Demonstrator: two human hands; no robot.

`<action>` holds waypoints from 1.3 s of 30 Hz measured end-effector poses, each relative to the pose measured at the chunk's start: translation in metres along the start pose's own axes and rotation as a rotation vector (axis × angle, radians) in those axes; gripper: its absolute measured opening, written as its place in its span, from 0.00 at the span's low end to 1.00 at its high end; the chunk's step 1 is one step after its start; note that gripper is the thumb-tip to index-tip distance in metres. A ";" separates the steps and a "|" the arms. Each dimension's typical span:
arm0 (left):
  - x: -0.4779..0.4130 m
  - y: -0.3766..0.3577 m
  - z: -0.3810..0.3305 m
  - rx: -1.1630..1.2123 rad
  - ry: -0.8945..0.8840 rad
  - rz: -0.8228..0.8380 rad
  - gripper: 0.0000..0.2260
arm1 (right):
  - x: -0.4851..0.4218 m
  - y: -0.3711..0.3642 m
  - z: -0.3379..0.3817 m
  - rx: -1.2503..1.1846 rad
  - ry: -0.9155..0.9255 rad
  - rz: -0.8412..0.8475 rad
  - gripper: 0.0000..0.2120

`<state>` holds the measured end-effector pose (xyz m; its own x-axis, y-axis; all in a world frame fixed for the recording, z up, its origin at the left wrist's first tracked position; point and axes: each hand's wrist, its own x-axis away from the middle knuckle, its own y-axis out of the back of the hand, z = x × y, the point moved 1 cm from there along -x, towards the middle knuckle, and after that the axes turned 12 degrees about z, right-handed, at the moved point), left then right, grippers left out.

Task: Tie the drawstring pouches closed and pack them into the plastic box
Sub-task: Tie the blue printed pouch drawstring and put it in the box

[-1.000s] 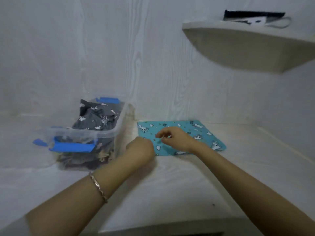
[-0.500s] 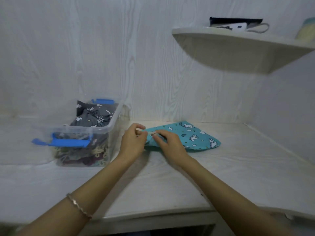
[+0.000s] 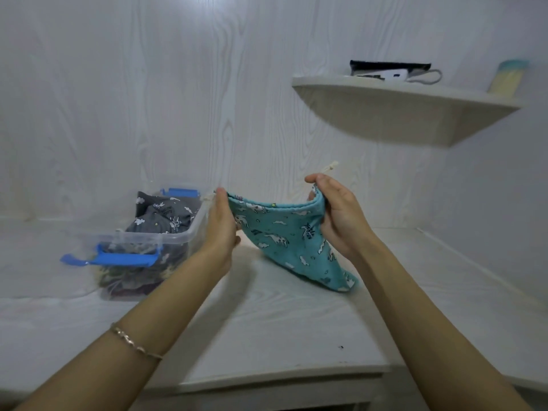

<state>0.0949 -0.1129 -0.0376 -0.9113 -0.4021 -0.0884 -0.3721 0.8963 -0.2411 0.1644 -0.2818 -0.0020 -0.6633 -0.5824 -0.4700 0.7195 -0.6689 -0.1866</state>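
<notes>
Teal pouch (image 3: pixel 284 235) lifted off the white desk (image 3: pixel 267 315), top hem stretched level between both grips, body tapering down to a corner below the right grip, left hand (image 3: pixel 221 229) and right hand (image 3: pixel 335 215) each pinching a hem end, palms facing inward, cord end (image 3: pixel 330 167) poking above the right grip, plastic box (image 3: pixel 142 244) just beyond the left grip.

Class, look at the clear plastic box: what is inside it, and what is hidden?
Inside the plastic box a grey patterned pouch sits on top, above the rim. Below it, darker fabric and pale cords show through the wall. How many pouches lie underneath cannot be seen.
</notes>
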 end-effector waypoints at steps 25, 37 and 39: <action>-0.025 0.063 -0.050 0.396 -0.228 -0.102 0.18 | 0.011 0.107 -0.091 -0.473 -0.216 -0.489 0.14; -0.001 0.000 -0.024 -0.542 0.014 0.468 0.17 | -0.023 0.011 -0.034 -0.081 -0.232 -0.036 0.09; 0.002 -0.019 -0.021 -0.626 0.063 0.638 0.17 | -0.034 -0.012 -0.015 -0.021 -0.204 0.044 0.10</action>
<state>0.0964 -0.1267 -0.0130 -0.9788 0.2022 0.0331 0.1978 0.8908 0.4091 0.1811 -0.2470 0.0027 -0.6579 -0.6934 -0.2939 0.7511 -0.6325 -0.1889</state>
